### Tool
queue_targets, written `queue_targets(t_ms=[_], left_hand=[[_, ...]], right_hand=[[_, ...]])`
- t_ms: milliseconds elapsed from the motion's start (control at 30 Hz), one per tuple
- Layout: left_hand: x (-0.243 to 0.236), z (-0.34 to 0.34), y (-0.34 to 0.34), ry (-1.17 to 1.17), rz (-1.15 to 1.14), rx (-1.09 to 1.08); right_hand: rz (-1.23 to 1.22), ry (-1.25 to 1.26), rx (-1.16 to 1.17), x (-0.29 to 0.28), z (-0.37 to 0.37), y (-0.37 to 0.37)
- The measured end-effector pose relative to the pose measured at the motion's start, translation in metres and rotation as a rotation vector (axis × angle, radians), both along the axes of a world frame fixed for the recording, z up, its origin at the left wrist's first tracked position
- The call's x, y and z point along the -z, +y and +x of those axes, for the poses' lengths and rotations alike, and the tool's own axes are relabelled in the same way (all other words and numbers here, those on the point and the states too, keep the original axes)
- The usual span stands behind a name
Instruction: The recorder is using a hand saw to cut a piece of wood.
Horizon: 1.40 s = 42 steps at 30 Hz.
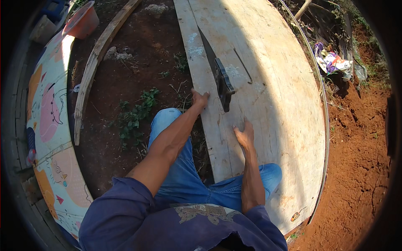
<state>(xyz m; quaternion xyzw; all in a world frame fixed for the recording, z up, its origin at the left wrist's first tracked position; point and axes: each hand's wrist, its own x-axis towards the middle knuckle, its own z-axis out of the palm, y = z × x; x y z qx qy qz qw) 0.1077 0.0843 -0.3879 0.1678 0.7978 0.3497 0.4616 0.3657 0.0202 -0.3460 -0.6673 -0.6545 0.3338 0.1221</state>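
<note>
A wide wooden board (pixel 268 104) lies before me, with a long lengthwise cut that sets off a narrow strip along its left side. In that cut stands a handsaw (pixel 225 85), its dark handle tilted up toward me and its blade reaching away. My left hand (pixel 200 99) holds the strip's left edge, thumb on top; its other fingers are partly hidden. Flat on the board, just right of the cut and nearer me than the saw, rests my right hand (pixel 246 134), thumb and forefinger apart. Neither hand touches the saw. A thin bent metal rod (pixel 243 66) lies beyond it.
On the left are a curved wooden beam (pixel 94 62), a patterned sheet (pixel 52 125) and an orange bucket (pixel 82 21). Small green plants (pixel 136 111) grow in the soil. Crumpled plastic litter (pixel 335 62) lies at the far right. A small round metal object (pixel 295 216) sits near the board's near-right corner.
</note>
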Motion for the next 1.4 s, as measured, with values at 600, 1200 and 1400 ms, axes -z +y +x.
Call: queue_targets(t_ms=[600,1200,1400], left_hand=[[0.002,0.013,-0.009,0.1,-0.013,0.106],[-0.014,-0.001,-0.013,0.039,0.01,0.064],[0.005,0.003,-0.022,0.101,0.015,0.111]], right_hand=[[0.473,0.574,-0.009,-0.093,-0.138,0.097],[0.215,0.57,0.11,-0.111,-0.064,-0.027],[0.195,0.621,0.121,-0.138,-0.04,-0.056]])
